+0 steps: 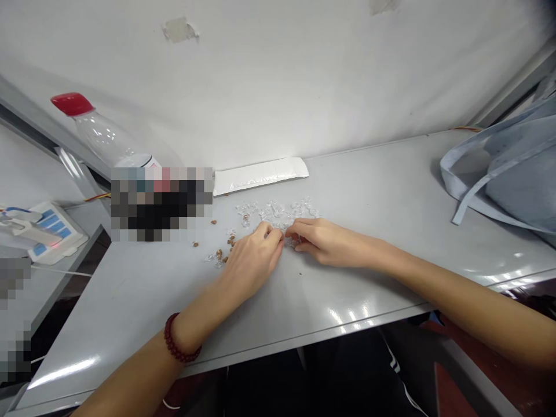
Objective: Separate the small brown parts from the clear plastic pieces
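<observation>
Fingers curled and tips nearly meeting, our left hand (256, 255) and right hand (328, 240) work low over a grey desk (369, 191); whether either grips a piece, we cannot tell. The transparent plastic pieces (271, 209) lie at and just beyond our fingertips, strewn left to right, about equally near both hands. Brown bits (231, 240) sit beside our left. A white strip (260, 175) bounds the far side; desktop stretches right toward a grey-blue bag (525, 174).

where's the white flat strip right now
In the head view, the white strip lies flat near the back edge of the table, against the wall, just beyond the clear bits.
</observation>
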Available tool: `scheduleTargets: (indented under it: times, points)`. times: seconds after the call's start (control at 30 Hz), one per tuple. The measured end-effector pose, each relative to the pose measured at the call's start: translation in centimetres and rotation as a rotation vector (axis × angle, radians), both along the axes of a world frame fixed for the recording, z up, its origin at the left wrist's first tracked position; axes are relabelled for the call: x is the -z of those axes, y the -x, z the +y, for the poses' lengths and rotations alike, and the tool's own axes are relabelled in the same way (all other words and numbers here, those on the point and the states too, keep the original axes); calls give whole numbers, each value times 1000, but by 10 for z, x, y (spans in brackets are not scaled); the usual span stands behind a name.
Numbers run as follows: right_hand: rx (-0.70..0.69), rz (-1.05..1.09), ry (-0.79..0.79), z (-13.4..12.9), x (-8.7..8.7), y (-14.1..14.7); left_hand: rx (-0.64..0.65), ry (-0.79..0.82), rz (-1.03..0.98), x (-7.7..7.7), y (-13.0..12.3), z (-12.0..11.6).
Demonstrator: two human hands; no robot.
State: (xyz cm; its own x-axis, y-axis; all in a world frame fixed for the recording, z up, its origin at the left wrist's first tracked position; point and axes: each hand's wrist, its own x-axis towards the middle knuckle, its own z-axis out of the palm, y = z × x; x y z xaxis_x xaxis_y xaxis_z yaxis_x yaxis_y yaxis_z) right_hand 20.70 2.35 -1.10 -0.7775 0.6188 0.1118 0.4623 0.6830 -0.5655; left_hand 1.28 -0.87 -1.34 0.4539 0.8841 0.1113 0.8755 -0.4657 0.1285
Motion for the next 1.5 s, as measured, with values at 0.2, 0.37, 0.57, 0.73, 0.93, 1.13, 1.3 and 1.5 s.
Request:
scheduleTargets:
  times: [0.2, 0.37, 0.57, 0.73, 0.93, 1.13, 1.3, 1.5]
  points:
    - [16, 51, -68, -1, 2, 1, 35, 10, -323, 0, 2, 1]
    - [92, 158, -43, -5, -2, 4, -208, 212, -893, -14, -2, -3]
    - [150, 247, 154, -12, -8, 10, -276, 391, -1162, -20, -2, -4]
    - [145, 274, 318, -17, -13, 11, -224, 396, -1225, -15, -4, -5]
    - [148, 355, 559, -17, -10, 10, -94, 170, -1027, -16, -3, -8]
    - [164, 455, 798, -13, -7, 10, 186, -10, -614, -17, 2, -8]
    - [161, 417, 785, -12, -9, 9, 219, -95, -495, -12, 4, -5]
    - [117, 398, 819, -14, -8, 10, 329, -226, -502, -7, 4, -4]
